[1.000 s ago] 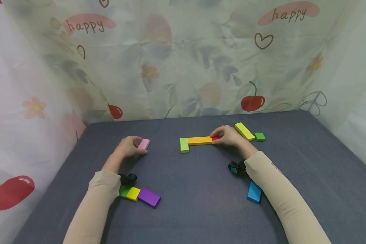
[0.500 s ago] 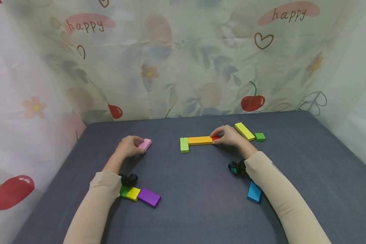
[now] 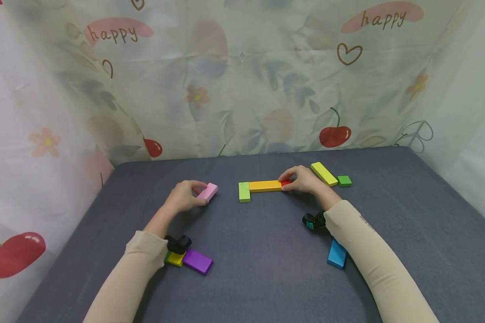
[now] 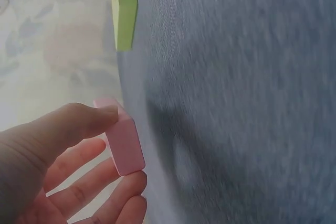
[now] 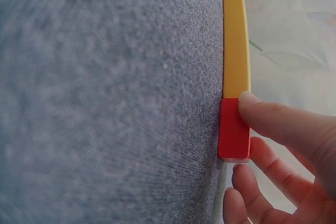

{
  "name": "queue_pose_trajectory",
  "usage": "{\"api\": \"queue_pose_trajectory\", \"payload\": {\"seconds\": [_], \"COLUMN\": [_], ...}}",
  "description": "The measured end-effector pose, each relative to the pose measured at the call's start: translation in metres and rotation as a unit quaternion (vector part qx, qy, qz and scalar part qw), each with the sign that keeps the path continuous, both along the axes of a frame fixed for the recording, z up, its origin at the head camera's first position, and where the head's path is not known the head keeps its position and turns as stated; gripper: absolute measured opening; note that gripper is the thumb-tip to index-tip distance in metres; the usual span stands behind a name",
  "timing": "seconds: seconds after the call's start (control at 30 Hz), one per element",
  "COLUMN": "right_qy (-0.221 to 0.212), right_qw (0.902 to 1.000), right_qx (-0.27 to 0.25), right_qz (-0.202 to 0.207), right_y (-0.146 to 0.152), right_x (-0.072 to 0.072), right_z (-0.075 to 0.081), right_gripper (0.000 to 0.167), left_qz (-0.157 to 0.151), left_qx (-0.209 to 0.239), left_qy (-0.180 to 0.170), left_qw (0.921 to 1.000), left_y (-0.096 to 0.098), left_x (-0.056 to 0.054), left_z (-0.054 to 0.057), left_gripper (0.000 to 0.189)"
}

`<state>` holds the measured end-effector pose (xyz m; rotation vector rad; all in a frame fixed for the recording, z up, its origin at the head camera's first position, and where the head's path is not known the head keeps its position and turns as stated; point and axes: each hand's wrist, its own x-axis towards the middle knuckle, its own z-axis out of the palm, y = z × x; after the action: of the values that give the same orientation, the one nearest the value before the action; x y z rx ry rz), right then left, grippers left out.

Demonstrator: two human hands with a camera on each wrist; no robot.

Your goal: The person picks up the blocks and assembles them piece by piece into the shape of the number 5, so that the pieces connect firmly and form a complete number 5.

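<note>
My left hand point(image 3: 182, 196) pinches a pink block point(image 4: 125, 142) between thumb and fingers. In the left wrist view the block is off the table, with a shadow on the cloth beside it. My right hand point(image 3: 305, 180) has its thumb and fingers on a red block point(image 5: 233, 129), which lies flush against the right end of a long orange block point(image 3: 265, 186). At the orange block's left end a light green block point(image 3: 244, 192) lies crosswise, touching it. The pink block is a short way left of the light green one. Fingers partly cover the red block in the head view.
A long yellow block point(image 3: 324, 174) and a small green block point(image 3: 345, 181) lie beyond the right hand. Near the left sleeve are a purple block point(image 3: 198, 261) and a small yellow block point(image 3: 176, 259). The right sleeve partly covers a blue block point(image 3: 337, 254). Cloth hangs behind the dark table point(image 3: 262, 291).
My left hand has carried the pink block to the right, closer to the light green block. The left sleeve now covers more of the near green and yellow blocks. My right hand stays put.
</note>
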<state>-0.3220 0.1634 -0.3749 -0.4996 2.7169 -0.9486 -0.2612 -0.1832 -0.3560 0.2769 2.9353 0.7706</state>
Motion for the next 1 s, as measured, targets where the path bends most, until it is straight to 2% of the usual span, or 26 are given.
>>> {"api": "queue_pose_trajectory", "payload": {"seconds": [0.53, 1.0], "right_qy": [0.009, 0.009], "right_qw": [0.9999, 1.0000], "right_qx": [0.006, 0.005], "right_qz": [-0.003, -0.001], "right_y": [0.000, 0.000], "right_x": [0.000, 0.001], "right_z": [0.000, 0.001], "right_gripper": [0.030, 0.030], "left_qz": [-0.040, -0.067], "left_qx": [-0.005, -0.013], "left_qy": [-0.013, -0.016], "left_qw": [0.9991, 0.9975], "left_y": [0.042, 0.067], "left_x": [0.025, 0.042], "left_z": [0.004, 0.002], "left_gripper": [0.046, 0.045]}}
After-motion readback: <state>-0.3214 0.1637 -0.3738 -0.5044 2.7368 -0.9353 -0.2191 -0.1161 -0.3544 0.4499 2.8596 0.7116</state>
